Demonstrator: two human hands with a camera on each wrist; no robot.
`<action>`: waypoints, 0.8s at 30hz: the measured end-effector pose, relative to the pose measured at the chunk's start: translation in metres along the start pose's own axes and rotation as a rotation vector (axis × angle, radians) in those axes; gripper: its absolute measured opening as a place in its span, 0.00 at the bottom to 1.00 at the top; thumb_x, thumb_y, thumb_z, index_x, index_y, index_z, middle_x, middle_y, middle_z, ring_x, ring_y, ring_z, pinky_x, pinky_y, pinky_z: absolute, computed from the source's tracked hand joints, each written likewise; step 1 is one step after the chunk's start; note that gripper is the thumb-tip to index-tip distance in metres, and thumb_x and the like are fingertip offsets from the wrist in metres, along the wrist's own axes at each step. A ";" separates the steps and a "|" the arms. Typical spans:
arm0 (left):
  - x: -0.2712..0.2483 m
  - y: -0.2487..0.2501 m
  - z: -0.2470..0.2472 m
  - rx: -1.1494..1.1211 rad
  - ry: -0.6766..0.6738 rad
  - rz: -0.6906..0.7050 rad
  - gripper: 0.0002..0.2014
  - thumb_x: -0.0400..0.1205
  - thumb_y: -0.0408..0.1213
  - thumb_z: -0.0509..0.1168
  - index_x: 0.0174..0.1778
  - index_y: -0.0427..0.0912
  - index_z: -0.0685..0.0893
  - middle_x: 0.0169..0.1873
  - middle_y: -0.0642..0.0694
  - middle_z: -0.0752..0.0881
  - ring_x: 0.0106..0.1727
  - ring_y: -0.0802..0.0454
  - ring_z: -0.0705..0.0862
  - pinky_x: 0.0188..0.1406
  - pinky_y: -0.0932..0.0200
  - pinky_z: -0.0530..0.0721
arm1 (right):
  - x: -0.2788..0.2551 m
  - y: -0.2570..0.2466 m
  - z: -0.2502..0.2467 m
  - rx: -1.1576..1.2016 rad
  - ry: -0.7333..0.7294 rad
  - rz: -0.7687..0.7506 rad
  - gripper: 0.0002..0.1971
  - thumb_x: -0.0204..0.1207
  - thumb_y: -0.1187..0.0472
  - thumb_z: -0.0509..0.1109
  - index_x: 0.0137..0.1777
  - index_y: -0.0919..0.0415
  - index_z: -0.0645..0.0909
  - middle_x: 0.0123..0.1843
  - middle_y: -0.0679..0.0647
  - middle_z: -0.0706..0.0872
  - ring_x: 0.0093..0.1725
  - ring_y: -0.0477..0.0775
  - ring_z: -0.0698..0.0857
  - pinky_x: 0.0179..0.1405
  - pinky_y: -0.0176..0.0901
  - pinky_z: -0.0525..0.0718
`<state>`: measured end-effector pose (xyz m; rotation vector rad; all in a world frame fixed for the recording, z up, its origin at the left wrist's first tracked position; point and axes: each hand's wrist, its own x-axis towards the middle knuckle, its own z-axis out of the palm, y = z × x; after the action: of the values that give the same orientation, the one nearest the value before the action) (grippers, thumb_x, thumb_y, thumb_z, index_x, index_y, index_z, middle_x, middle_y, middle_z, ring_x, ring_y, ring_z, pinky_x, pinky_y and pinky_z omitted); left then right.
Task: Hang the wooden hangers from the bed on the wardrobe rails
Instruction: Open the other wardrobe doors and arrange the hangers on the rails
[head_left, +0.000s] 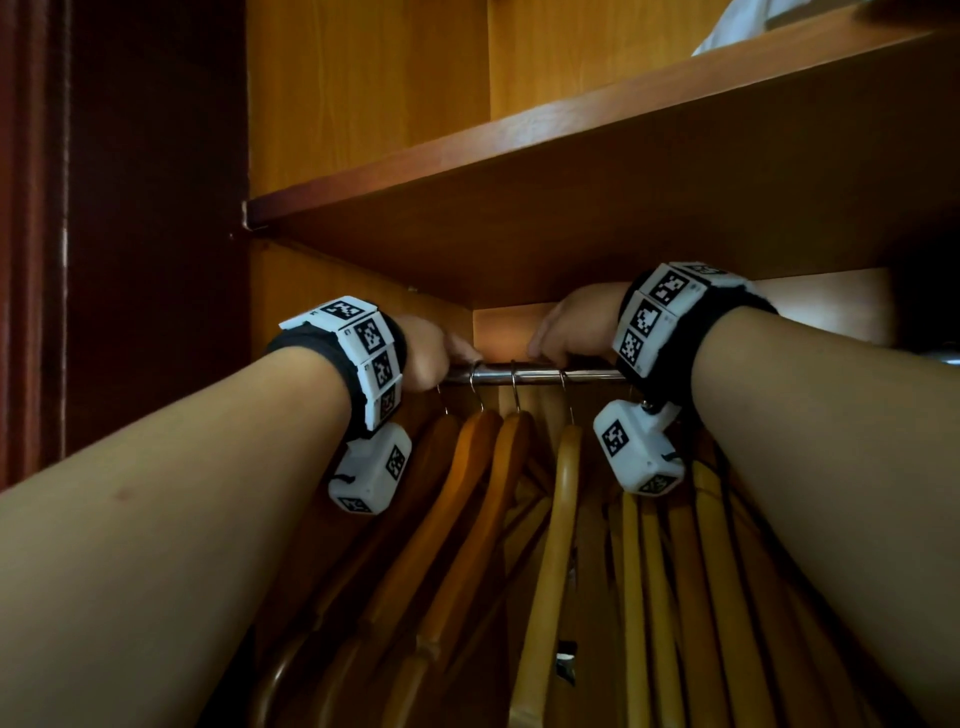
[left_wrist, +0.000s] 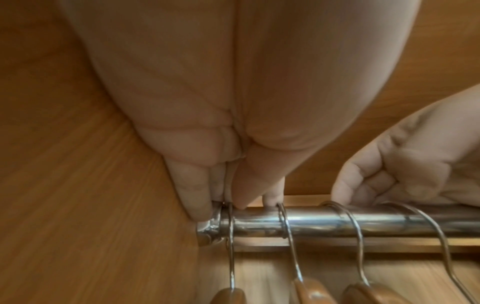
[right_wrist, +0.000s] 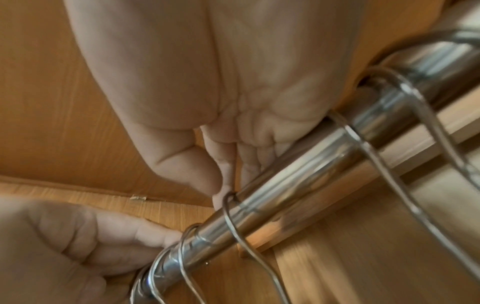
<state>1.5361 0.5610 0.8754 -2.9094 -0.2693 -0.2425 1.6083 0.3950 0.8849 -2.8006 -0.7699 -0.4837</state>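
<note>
Left hand (head_left: 434, 353) is up at the metal rail (head_left: 535, 374), over at nine o'clock, right where the rail meets the wardrobe side wall (left_wrist: 78, 185). In the left wrist view its fingers (left_wrist: 192, 191) are bunched, tips down on the rail's end, with the wire of the outermost hook (left_wrist: 230, 232) pressed between them. That looks like a pinch on the hook top.

Right hand (head_left: 571, 327) sits at three o'clock from it, along the same rail. Fingers curled, and the right wrist view shows the fingertips (right_wrist: 223, 185) touching the top of another wire hook (right_wrist: 233, 218) where it loops over the rail; whether they truly grip it, I cannot tell.

Wooden hangers (head_left: 498, 499) hang in a row beneath the rail, at six o'clock from both hands, hooks over the steel, bodies angled down toward the camera. More hangers (head_left: 675, 571) crowd under the right forearm.

At twelve o'clock, a wooden shelf (head_left: 571, 171) runs just above the hands, with something white (head_left: 727, 31) on top of it at the far upper right.
</note>
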 end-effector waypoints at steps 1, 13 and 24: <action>0.000 0.000 0.000 0.001 -0.006 0.002 0.35 0.87 0.23 0.55 0.84 0.63 0.64 0.83 0.49 0.67 0.78 0.46 0.73 0.75 0.50 0.75 | 0.002 0.002 0.000 -0.004 -0.003 -0.005 0.24 0.69 0.58 0.74 0.66 0.59 0.83 0.65 0.57 0.84 0.65 0.60 0.83 0.69 0.55 0.80; 0.006 -0.001 0.003 0.004 -0.007 0.015 0.32 0.87 0.24 0.56 0.83 0.60 0.67 0.81 0.49 0.70 0.78 0.48 0.72 0.71 0.54 0.73 | -0.006 0.004 -0.003 0.039 -0.107 -0.091 0.19 0.78 0.60 0.74 0.68 0.47 0.82 0.76 0.49 0.76 0.77 0.53 0.72 0.79 0.55 0.69; -0.011 0.006 -0.001 -0.007 0.013 0.004 0.32 0.89 0.25 0.54 0.86 0.59 0.62 0.81 0.48 0.69 0.75 0.47 0.75 0.69 0.56 0.75 | -0.014 0.005 -0.003 0.072 -0.085 -0.159 0.20 0.81 0.59 0.70 0.71 0.40 0.79 0.80 0.47 0.73 0.80 0.50 0.69 0.79 0.48 0.67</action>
<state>1.5265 0.5531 0.8728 -2.9136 -0.2615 -0.2616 1.5987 0.3839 0.8819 -2.7214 -1.0122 -0.3554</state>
